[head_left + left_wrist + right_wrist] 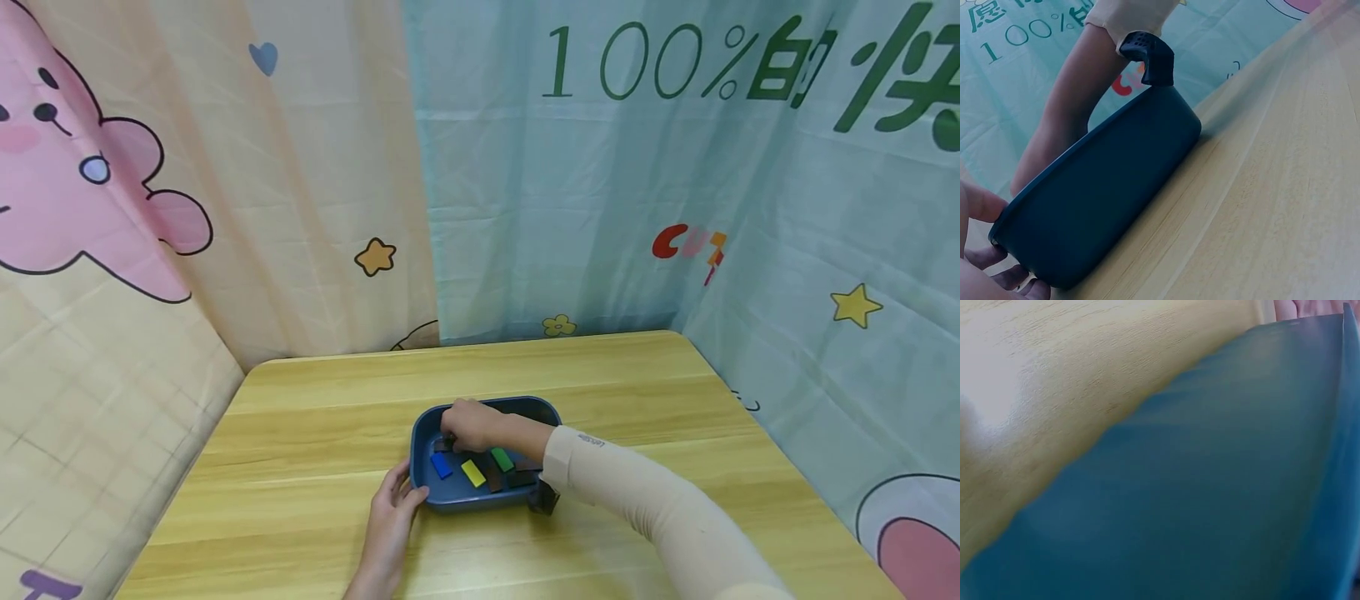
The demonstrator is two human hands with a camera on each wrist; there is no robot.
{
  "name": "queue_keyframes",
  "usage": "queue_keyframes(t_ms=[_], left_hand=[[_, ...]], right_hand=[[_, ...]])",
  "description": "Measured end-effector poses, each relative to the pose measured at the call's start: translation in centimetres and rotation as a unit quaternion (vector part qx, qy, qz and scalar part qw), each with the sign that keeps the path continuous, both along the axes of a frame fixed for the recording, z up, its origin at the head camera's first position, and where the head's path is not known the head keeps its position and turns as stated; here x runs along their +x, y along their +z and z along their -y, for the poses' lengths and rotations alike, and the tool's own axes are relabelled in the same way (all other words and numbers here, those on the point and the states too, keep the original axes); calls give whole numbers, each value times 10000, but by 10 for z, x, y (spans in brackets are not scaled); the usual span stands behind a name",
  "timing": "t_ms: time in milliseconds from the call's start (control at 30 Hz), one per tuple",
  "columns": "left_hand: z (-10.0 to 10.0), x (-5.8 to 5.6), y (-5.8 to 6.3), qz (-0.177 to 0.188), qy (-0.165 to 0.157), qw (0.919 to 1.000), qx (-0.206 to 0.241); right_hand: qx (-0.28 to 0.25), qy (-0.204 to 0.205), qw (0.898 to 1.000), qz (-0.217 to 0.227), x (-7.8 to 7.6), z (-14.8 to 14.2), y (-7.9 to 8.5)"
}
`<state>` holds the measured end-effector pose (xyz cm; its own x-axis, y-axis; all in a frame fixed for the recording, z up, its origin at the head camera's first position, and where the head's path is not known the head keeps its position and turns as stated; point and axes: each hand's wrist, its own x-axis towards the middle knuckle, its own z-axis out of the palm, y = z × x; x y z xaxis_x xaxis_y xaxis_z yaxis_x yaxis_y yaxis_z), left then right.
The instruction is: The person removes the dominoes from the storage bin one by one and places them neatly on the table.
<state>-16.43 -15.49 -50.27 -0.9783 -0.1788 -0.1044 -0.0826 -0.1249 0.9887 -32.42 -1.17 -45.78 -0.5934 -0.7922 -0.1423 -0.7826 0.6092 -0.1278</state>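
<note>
A dark blue plastic basin (480,502) stands on the table, with small flat rectangular blocks lying in it. Among them are a blue block (441,465), a yellow block (473,473), a green block (502,459) and several brown or black ones. My left hand (392,506) holds the basin's near left corner, thumb at the rim and fingers against the outer wall. My right hand (474,425) reaches inside at the far left, its fingers bent down at a dark block (441,447). Whether the fingertips pinch a block is hidden. The right wrist view shows mostly the basin's outer wall (1179,475).
The wood-grain table (300,467) extends around the basin on all sides. Printed curtains (555,208) hang behind it and along both sides. A small black wrist camera (544,498) sits under my right wrist, close to the basin's near right corner.
</note>
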Motion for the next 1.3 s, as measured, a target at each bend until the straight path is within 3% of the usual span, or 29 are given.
queue_keyframes(t_ms=[233,533,733,1300], left_hand=[[3,-1,0,61,-78,10000,11],[2,-1,-3,16,-114,9999,59],[2,0,-3,-60,-112,9999,42],[2,2,-1,-40,-122,9999,50]], right_hand=[[-531,-51,9984,186,0,-5,-2],[-782,-243,9964,199,2,-10,-1],[-865,-309,9957,127,0,-15,4],[-1333,-396,9892,470,2,-36,25]])
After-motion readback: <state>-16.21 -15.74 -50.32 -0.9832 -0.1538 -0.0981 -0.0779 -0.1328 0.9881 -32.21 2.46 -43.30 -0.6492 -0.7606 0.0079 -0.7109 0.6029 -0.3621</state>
